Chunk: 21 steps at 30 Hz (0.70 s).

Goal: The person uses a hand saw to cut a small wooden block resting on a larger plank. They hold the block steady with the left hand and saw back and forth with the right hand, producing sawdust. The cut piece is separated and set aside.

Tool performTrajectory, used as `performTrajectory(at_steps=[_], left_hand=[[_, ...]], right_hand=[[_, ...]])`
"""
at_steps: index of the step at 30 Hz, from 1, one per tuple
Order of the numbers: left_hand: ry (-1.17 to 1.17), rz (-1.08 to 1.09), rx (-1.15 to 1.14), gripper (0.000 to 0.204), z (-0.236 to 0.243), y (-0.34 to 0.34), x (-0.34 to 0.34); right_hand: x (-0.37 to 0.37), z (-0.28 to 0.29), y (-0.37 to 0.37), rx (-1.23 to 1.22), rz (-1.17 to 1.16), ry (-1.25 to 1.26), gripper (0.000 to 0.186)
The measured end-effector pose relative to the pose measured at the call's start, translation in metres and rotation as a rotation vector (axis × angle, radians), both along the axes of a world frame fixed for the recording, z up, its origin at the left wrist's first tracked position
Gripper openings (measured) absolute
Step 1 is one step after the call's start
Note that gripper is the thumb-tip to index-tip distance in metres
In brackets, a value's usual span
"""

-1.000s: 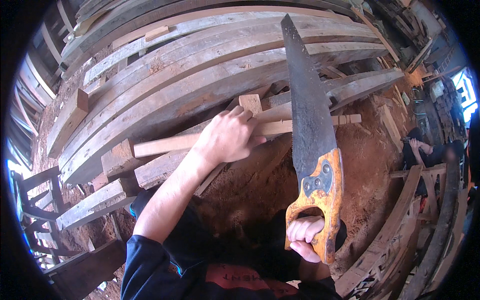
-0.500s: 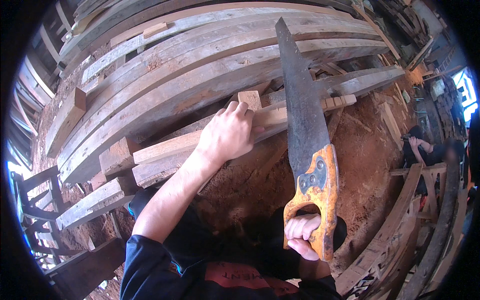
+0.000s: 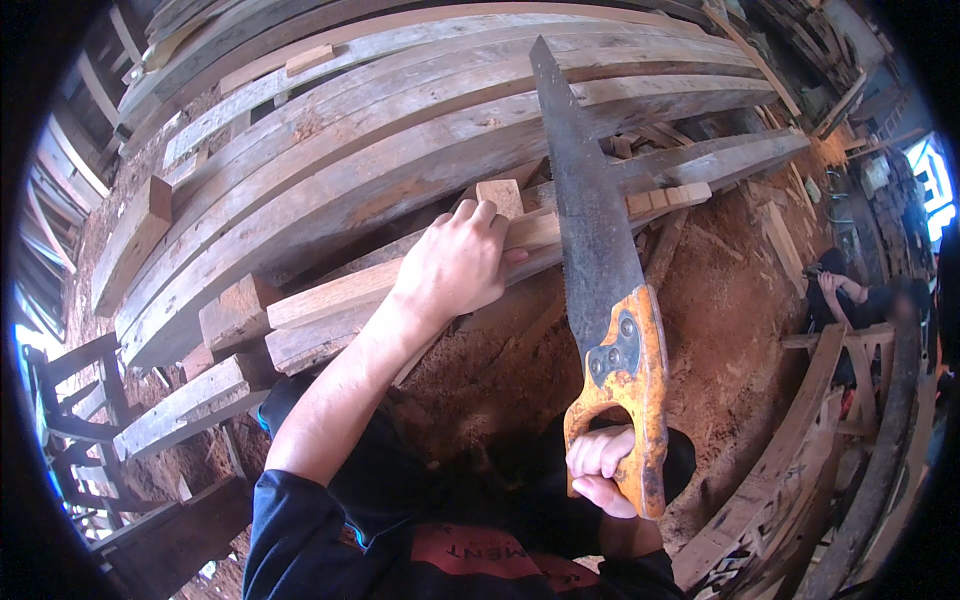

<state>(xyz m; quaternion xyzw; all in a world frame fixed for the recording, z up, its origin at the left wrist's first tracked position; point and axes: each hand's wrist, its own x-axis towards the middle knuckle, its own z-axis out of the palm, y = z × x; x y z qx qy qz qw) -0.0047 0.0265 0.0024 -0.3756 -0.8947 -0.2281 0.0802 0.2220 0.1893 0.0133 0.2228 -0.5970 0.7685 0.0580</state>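
My right hand (image 3: 603, 468) is closed around the worn orange handle of a handsaw (image 3: 592, 215). The broad, dark, stained blade points away from me and lies across a light wooden strip (image 3: 335, 292), to the right of my other hand. My left hand (image 3: 455, 262) is wrapped over that strip near its middle, knuckles up, partly hiding it. A short wooden block (image 3: 500, 198) sticks up just beyond my left fingers. The strip rests along a greyer beam (image 3: 310, 342) under it. Whether the saw teeth have cut into the wood cannot be made out.
Long weathered beams (image 3: 430, 165) lie stacked side by side beyond the strip. Block ends (image 3: 237, 312) jut out at the left. Reddish sawdust-covered ground (image 3: 720, 330) shows at the right. Farther right, another person (image 3: 850, 290) sits near a wooden frame (image 3: 870, 345).
The saw has shifted a little to the left, its blade crossing the strip closer to my left hand. My left hand stays in nearly the same place on the wood.
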Motion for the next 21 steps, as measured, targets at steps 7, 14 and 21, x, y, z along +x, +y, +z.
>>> performTrajectory(at_steps=[7,14,21], left_hand=[[0.010,0.002,-0.010,0.032,-0.001,0.001,0.000],[0.169,-0.035,-0.078,0.029,-0.004,-0.001,-0.008],[0.086,0.057,0.182,0.035,-0.010,0.006,0.009]], right_hand=[[0.011,-0.004,-0.001,-0.046,-0.076,-0.076,0.038],[0.010,-0.005,0.004,-0.095,-0.032,-0.024,0.038],[0.010,-0.004,0.004,-0.095,-0.022,-0.034,0.038]])
